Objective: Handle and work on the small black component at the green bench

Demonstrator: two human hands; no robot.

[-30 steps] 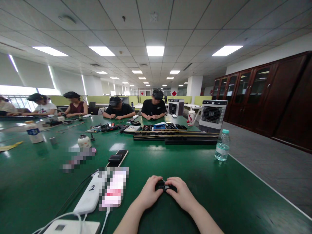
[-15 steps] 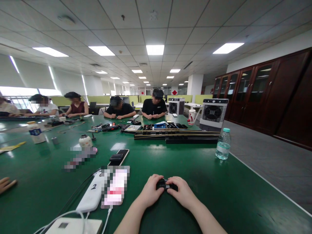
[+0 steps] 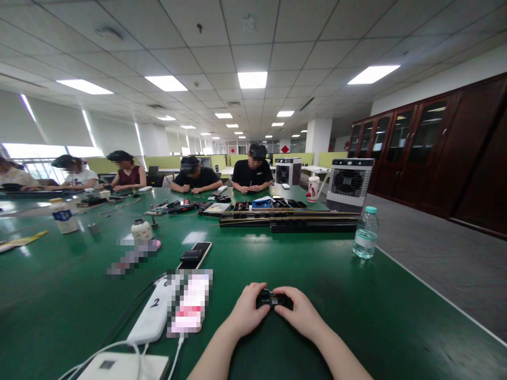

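Both my hands grip one small black device (image 3: 272,298) with a lighter, metallic-looking patch near its middle; its exact kind is too small to tell. My left hand (image 3: 249,307) holds the left end, with the thumb along the near edge and the fingers over the far edge. Around the right end my right hand (image 3: 298,309) is closed in the same way, thumb in front. The device is low over the green table (image 3: 332,327), and its ends are partly covered by my fingers. Whether it touches the tabletop I cannot tell.
Left of my hands lie a phone (image 3: 189,306) on a cable, a white power bank (image 3: 148,314) marked 2, and a white box (image 3: 122,367). A water bottle (image 3: 365,233) stands near the right edge. Long black rails (image 3: 312,228) lie farther back. Several people sit beyond.
The view has shifted slightly. My right fingers have moved a little off the device's middle, so more of it shows. The other person's hand at the left edge is out of view.
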